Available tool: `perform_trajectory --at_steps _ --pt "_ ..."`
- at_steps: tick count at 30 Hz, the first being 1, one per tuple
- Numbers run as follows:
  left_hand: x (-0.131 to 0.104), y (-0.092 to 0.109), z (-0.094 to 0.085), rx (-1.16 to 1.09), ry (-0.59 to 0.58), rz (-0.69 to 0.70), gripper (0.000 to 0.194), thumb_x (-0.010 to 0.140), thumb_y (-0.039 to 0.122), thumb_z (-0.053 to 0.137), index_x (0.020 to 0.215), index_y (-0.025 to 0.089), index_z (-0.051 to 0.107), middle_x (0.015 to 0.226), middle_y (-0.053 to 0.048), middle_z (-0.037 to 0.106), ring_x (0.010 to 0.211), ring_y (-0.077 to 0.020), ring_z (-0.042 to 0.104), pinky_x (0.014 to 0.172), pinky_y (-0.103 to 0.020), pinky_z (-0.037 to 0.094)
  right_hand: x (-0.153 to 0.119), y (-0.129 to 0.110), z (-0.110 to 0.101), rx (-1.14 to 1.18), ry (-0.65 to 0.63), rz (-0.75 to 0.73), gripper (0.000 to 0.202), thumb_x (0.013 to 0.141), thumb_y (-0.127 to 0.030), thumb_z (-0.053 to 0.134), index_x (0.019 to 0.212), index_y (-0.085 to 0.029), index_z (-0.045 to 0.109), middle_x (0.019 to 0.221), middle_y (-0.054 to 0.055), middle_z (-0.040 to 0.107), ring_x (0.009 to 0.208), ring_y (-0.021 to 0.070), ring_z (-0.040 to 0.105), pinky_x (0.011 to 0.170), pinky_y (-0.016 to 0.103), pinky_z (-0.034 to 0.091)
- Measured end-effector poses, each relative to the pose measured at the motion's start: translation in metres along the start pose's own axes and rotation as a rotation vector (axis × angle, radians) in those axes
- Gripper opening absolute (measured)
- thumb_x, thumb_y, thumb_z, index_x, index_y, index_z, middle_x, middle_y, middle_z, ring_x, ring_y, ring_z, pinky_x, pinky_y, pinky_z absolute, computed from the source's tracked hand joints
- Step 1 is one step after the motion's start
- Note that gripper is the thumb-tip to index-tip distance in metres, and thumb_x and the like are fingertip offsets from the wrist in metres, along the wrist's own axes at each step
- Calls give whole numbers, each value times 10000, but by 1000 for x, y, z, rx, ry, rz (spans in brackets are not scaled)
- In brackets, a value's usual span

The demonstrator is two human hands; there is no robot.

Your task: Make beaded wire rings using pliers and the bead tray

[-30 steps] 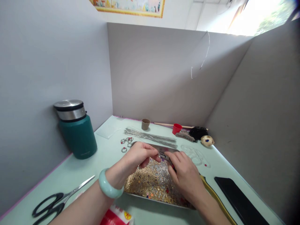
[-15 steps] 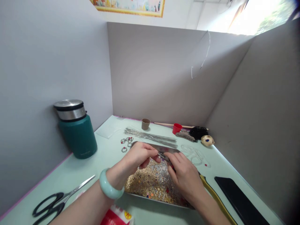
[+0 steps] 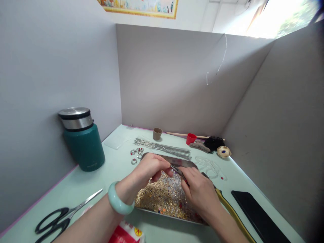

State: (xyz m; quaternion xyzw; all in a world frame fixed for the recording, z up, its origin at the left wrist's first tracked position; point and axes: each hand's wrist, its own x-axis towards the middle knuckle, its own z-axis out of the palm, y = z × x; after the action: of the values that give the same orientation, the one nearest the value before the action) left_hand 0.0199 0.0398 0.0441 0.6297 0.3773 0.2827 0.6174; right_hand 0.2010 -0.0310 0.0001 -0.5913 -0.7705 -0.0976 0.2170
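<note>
My right hand is closed around a pair of small pliers, their jaws pointing toward my left fingertips. My left hand, with a pale green bangle on its wrist, pinches something at the pliers' tip that is too small to make out. Both hands are above a metal tray filled with gold and clear beads, a few red and orange ones among them. Behind the left hand lie several small beaded rings with red beads.
A bundle of thin wires lies behind the tray. Scissors and a green flask stand left; a yellow-handled tool, black phone-like slab and clear cord lie right. Brown and red cups stand behind.
My right hand has shifted very slightly with the pliers, whose angle differs a little. My left hand stays almost in the same place.
</note>
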Motion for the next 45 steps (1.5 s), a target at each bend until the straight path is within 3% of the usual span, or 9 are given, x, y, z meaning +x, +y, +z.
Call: perform_trajectory --at_steps 6,11,16,22,26,30,35,39,45 --pt "1 -2 0 28 15 -9 204 740 298 568 680 128 666 713 -80 702 332 -39 316 335 -231 187 0 -2 -1 39 -2 9 259 841 -133 452 1053 -195 587 885 59 636 845 227 565 693 319 419" --pt "4 0 -3 59 115 1 233 758 308 553 651 126 653 690 -66 678 323 -26 305 340 -226 185 0 0 0 39 -11 36 242 866 -212 471 1079 -194 584 926 74 623 894 243 544 755 352 422" --pt "2 3 -3 28 89 -30 207 754 272 540 628 131 621 612 -34 629 323 -33 328 344 -225 197 -2 2 4 -36 -184 117 221 867 -266 493 1030 -193 622 940 99 642 913 281 560 766 409 423" --pt "0 2 0 63 35 20 183 760 285 536 706 135 625 758 -42 671 332 -20 306 343 -221 176 -7 1 13 -6 -302 87 186 771 -347 643 901 -214 651 913 84 644 920 294 572 775 434 417" --pt "4 -1 2 108 80 4 174 754 311 544 748 150 609 693 -16 645 335 -37 309 341 -216 195 -1 -2 4 150 -152 76 148 809 -329 609 897 -221 658 925 71 645 928 266 569 790 410 421" --pt "4 -5 9 384 187 145 176 750 290 545 680 165 648 624 -18 631 469 -100 444 449 -233 316 6 -13 -9 605 32 209 206 878 -348 522 998 -216 626 917 38 663 782 181 601 700 297 467" --pt "-4 -3 19 655 239 263 154 742 269 557 724 199 693 650 -26 670 582 -159 539 535 -260 335 6 -22 -5 888 41 378 194 854 -356 557 881 -190 655 754 9 669 678 166 598 617 254 461" --pt "-7 -1 21 706 183 249 165 736 206 526 737 197 691 636 -31 659 573 -168 538 533 -265 327 4 -23 2 829 47 343 151 871 -287 528 846 -195 645 745 9 662 676 167 596 618 253 448" --pt "-3 -10 18 693 158 245 131 706 167 540 669 192 663 558 -18 604 523 -159 496 540 -274 330 2 -25 4 552 155 126 161 879 -202 478 882 -196 639 841 53 659 783 204 595 714 301 421"
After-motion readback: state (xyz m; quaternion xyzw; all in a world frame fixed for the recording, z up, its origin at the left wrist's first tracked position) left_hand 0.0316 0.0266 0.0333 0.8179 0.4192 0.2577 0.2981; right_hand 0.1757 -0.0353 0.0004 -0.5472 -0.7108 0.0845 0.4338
